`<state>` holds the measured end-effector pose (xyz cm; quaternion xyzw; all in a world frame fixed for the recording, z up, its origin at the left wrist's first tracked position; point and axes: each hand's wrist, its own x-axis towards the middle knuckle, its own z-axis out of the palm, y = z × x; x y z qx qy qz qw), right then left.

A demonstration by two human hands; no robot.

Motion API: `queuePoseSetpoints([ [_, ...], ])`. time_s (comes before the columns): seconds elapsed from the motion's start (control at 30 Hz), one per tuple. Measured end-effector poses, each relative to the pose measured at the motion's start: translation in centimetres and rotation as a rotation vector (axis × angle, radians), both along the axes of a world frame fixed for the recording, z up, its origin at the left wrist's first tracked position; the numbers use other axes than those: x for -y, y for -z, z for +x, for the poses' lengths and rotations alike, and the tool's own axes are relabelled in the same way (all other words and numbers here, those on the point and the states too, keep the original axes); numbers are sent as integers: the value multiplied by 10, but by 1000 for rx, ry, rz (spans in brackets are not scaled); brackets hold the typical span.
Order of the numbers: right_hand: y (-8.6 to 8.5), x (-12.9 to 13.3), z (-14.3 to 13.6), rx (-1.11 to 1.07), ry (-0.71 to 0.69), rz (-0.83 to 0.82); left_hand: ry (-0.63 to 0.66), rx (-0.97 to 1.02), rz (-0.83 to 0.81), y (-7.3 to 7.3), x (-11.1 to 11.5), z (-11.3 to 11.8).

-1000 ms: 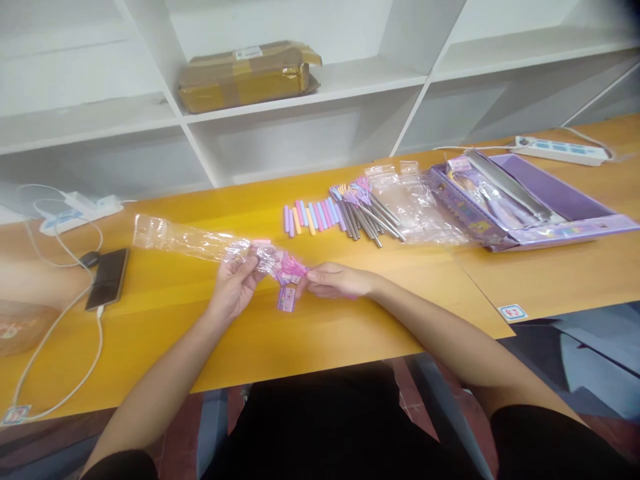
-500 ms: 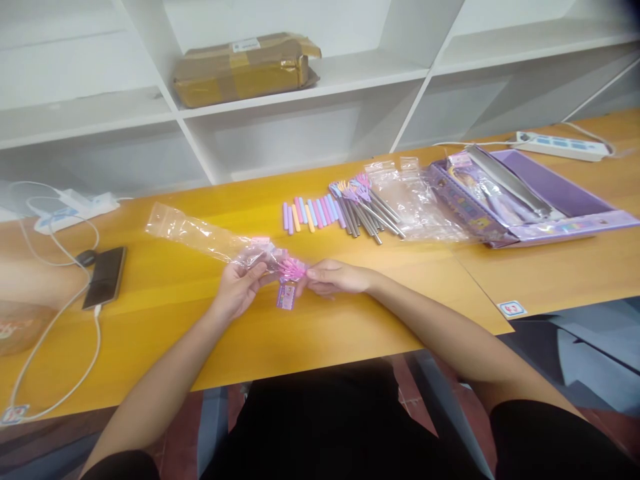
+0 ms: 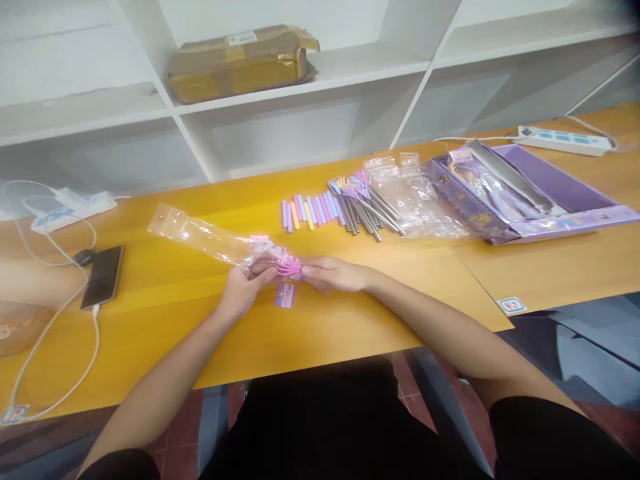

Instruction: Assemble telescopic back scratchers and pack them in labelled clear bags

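Note:
My left hand (image 3: 243, 288) pinches the mouth end of a clear plastic bag (image 3: 207, 241), which stretches away to the upper left. Between my hands is a pink hand-shaped back scratcher head (image 3: 289, 267); my right hand (image 3: 333, 273) grips its base, and the fingers of my left hand reach its tips. Whether it lies partly inside the bag I cannot tell. Just below is a small purple printed card (image 3: 285, 295) on the table, and more printed cards (image 3: 260, 241) lie partly behind my left hand. Farther back is a pile of back scratchers (image 3: 363, 200) with metal rods and pastel hand-shaped heads.
Pastel sticks (image 3: 310, 212) lie in a row beside the pile. Clear bags (image 3: 415, 207) and an open purple box (image 3: 565, 230) are on the right. To the left are a phone (image 3: 103, 277) on a cable and a power strip (image 3: 75, 212). White shelves hold a taped carton (image 3: 240, 67).
My hands have come closer together, and the pink head now sits between the fingers of both. The view has shifted slightly.

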<state>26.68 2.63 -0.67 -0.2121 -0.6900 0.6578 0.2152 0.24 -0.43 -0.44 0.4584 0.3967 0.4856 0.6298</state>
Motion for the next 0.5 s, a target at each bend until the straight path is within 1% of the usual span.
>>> queuePoseSetpoints([
  [0.07, 0, -1, 0, 30, 10, 37, 4, 6, -8, 1, 0, 0],
  [0.27, 0, -1, 1, 94, 32, 149, -48, 70, -22, 1, 0, 1],
  [0.5, -2, 0, 1, 117, 39, 227, -40, 87, -36, 2, 1, 4],
])
